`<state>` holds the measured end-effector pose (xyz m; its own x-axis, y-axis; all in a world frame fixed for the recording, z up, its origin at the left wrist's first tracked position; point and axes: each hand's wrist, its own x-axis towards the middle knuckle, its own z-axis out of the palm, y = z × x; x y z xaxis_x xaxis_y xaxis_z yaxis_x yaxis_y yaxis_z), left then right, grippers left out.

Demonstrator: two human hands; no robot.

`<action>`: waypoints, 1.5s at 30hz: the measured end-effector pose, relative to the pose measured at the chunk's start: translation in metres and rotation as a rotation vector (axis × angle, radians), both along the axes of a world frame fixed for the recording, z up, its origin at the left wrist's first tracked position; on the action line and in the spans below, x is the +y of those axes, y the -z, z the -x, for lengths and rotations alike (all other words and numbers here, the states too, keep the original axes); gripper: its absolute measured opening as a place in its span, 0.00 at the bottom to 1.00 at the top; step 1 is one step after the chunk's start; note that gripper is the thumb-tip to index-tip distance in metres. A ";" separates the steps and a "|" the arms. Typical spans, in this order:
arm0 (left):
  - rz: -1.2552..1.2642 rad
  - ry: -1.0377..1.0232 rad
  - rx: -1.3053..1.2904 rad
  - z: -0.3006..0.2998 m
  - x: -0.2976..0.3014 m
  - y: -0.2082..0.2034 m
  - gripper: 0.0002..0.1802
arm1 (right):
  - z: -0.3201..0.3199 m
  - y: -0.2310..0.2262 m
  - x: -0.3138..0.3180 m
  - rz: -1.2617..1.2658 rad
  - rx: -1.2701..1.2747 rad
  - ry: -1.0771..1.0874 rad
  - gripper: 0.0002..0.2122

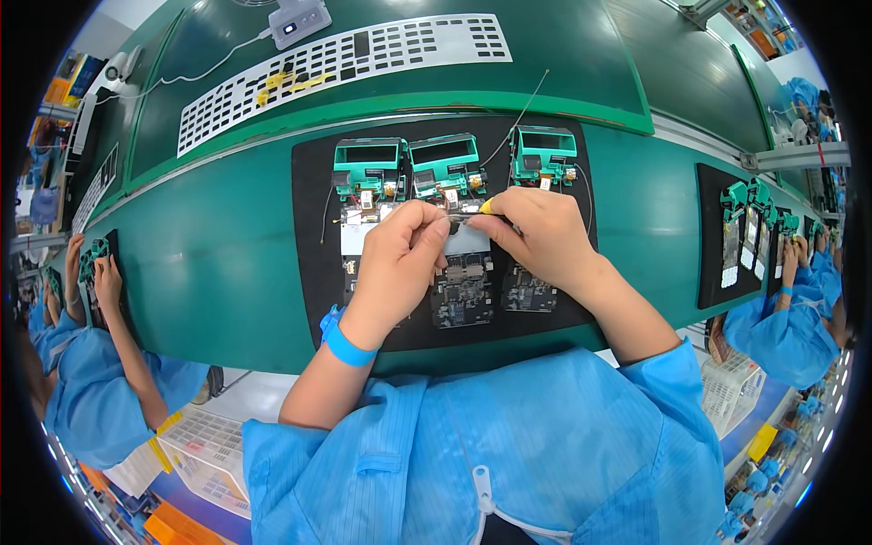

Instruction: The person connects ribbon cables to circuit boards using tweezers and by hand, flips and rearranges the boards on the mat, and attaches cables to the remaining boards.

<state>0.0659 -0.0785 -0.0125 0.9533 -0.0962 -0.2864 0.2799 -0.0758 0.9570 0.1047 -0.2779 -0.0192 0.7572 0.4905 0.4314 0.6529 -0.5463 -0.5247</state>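
Observation:
Three green plastic housings with circuit boards attached lie in a row on a black mat [313, 272]. Over the middle circuit board [463, 295], just below the middle green housing [445, 156], both my hands meet. My left hand [400, 259], with a blue band at its wrist, is closed in a pinch of thumb and forefinger. My right hand [542, 232] pinches too, yellow showing at a fingertip. Something thin and dark spans the gap between the fingertips, too small to name. Fingers and hands partly hide the left circuit board [354, 238] and right circuit board [530, 289].
A thin cable [525, 111] sticks up beyond the mat. Farther back, a white slotted sheet [400, 56] with yellow pieces lies on the green surface beside a white device [298, 20]. Co-workers in blue sit at left and right; another black mat [718, 272] holds similar assemblies.

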 end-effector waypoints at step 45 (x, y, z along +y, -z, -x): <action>-0.554 -0.066 -0.613 -0.002 -0.005 0.020 0.09 | 0.023 -0.002 0.030 0.403 -0.355 0.229 0.13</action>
<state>0.0683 -0.0840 -0.0323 0.9544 -0.0328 0.2966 -0.2593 -0.5829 0.7701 0.0813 -0.2481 -0.0175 0.7063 0.5092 0.4918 0.5923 -0.8055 -0.0167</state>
